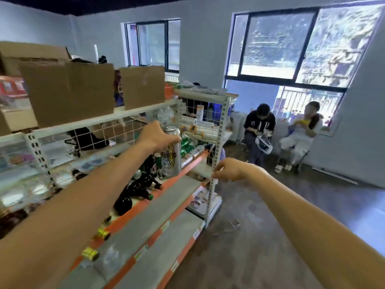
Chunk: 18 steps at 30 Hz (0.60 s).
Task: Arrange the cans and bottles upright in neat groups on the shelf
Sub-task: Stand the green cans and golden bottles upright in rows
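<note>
Centrally, the left hand [158,136] grips a tall silver can [170,157] near its top, fingers curled round it, holding it upright at the orange-edged shelf [192,163]. Dark bottles [137,188] lie on their sides just beside it; green cans [186,146] sit further along. The right hand [231,170], fingers curled, touches the perforated upright post [217,142] at the shelf end; whether it grips cannot be told. Cardboard boxes [68,90] stand on top.

One wide-angle view is taken from the head, aimed forward and somewhat down. The shelf [177,189] is seen close, obliquely along its length, edges seemingly bent by the lens.
</note>
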Each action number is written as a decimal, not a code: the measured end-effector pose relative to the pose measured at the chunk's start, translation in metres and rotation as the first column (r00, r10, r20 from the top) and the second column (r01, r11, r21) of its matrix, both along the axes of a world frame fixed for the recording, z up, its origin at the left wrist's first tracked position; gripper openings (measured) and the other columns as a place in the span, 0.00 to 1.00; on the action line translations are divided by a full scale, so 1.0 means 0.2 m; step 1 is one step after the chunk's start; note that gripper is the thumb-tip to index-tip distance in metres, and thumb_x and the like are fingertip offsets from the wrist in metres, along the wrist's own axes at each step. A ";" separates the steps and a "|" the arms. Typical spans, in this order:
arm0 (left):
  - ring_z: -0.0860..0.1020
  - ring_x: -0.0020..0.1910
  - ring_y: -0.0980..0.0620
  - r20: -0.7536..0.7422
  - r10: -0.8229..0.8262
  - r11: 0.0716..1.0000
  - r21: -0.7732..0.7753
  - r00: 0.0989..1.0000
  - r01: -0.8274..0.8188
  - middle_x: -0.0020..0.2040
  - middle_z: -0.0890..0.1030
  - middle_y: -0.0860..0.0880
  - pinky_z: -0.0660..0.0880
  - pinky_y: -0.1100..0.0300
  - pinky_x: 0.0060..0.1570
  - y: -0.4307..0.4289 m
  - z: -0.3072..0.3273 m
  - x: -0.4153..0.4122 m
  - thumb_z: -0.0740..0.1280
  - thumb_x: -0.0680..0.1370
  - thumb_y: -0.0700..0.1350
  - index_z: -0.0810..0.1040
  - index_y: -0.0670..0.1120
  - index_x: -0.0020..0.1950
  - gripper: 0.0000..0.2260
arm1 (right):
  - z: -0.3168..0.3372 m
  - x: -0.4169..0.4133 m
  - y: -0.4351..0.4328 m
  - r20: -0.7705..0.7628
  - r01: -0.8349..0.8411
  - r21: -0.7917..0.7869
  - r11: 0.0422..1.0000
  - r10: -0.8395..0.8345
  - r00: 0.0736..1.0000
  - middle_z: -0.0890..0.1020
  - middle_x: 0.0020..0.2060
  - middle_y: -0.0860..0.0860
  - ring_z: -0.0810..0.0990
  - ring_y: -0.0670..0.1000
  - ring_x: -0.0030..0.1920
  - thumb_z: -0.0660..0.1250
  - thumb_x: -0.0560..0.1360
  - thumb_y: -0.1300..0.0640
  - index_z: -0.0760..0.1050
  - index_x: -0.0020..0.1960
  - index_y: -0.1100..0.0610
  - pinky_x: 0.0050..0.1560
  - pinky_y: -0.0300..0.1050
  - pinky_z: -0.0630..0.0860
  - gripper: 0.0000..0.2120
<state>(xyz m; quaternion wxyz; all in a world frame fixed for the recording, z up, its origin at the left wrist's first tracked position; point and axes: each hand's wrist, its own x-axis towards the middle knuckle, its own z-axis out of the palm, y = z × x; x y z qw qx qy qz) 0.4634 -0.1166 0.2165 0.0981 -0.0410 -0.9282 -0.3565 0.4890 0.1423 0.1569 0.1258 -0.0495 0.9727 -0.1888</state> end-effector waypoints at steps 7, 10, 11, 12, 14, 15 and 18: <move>0.69 0.30 0.54 0.024 -0.092 0.995 0.046 0.995 0.091 0.34 0.72 0.50 0.64 0.61 0.28 0.44 -0.10 -0.48 0.77 0.70 0.54 0.69 0.47 0.38 0.18 | -0.12 -0.43 0.28 -0.086 0.041 -0.041 0.998 -0.044 0.995 0.82 0.48 0.64 0.79 0.56 0.42 0.68 0.76 0.50 0.79 0.54 0.66 0.48 0.48 0.75 0.18; 0.69 0.31 0.54 0.043 -0.118 0.993 0.034 0.992 0.117 0.35 0.72 0.49 0.65 0.62 0.29 0.55 -0.15 -0.75 0.77 0.71 0.53 0.71 0.46 0.39 0.17 | -0.11 -0.70 0.33 -0.100 0.037 -0.048 0.998 -0.042 0.994 0.80 0.53 0.66 0.80 0.62 0.50 0.68 0.77 0.51 0.75 0.61 0.70 0.57 0.54 0.75 0.23; 0.69 0.32 0.54 0.047 -0.125 0.992 0.023 0.991 0.124 0.36 0.72 0.49 0.65 0.62 0.29 0.59 -0.15 -0.84 0.76 0.71 0.54 0.70 0.46 0.39 0.18 | -0.10 -0.79 0.34 -0.115 0.027 -0.045 0.999 -0.032 0.993 0.80 0.55 0.66 0.80 0.61 0.51 0.68 0.77 0.51 0.75 0.61 0.70 0.58 0.55 0.74 0.23; 0.68 0.32 0.54 0.050 -0.129 0.992 0.014 0.990 0.129 0.36 0.72 0.50 0.65 0.63 0.30 0.62 -0.16 -0.94 0.76 0.71 0.55 0.69 0.47 0.39 0.19 | -0.09 -0.89 0.35 -0.131 0.019 -0.046 0.999 -0.025 0.991 0.80 0.56 0.65 0.80 0.60 0.53 0.68 0.77 0.50 0.75 0.61 0.69 0.58 0.54 0.74 0.23; 0.69 0.33 0.55 0.066 -0.130 0.991 -0.021 0.989 0.132 0.39 0.73 0.50 0.66 0.64 0.31 0.67 -0.15 -1.16 0.75 0.71 0.56 0.69 0.47 0.41 0.18 | -0.08 -1.12 0.37 -0.157 0.008 -0.063 0.998 -0.017 0.987 0.80 0.56 0.61 0.79 0.60 0.57 0.69 0.77 0.49 0.76 0.61 0.64 0.58 0.52 0.74 0.21; 0.70 0.34 0.55 0.074 -0.140 0.989 -0.038 0.987 0.143 0.42 0.75 0.49 0.67 0.64 0.32 0.69 -0.15 -1.26 0.75 0.72 0.56 0.73 0.45 0.45 0.18 | -0.07 -1.23 0.37 -0.165 0.004 -0.067 0.998 -0.015 0.986 0.81 0.56 0.59 0.79 0.59 0.57 0.70 0.76 0.48 0.76 0.61 0.62 0.58 0.51 0.74 0.20; 0.77 0.46 0.51 0.057 -0.176 0.982 -0.055 0.983 0.179 0.56 0.78 0.48 0.72 0.60 0.40 0.74 -0.13 -1.57 0.75 0.71 0.56 0.74 0.44 0.63 0.26 | -0.07 -1.56 0.37 -0.176 0.016 -0.146 0.989 -0.042 0.984 0.79 0.59 0.56 0.79 0.56 0.58 0.71 0.76 0.48 0.72 0.68 0.59 0.59 0.49 0.75 0.25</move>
